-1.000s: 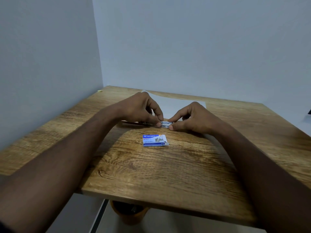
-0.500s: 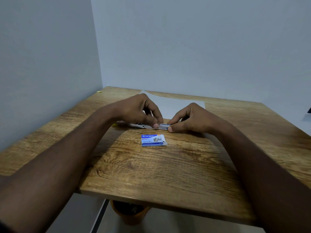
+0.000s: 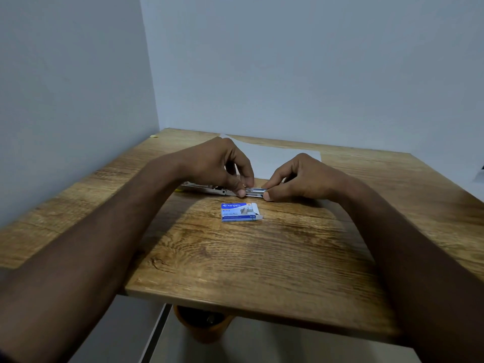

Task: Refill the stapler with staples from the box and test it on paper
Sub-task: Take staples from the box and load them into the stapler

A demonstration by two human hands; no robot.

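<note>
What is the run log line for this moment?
phase: loading staples | left hand, right hand: on stapler | box: nearer

Stapler lies flat, opened out, metal channel exposed; blue staple box just nearer me, flap open; white paper behind.

Staple box lies before the stapler (paper behind) on the table.

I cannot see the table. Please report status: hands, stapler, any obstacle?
Left hand and right hand both pinching the stapler, laid open on the table. Staple box just in front, apart. Nothing in the way.
</note>
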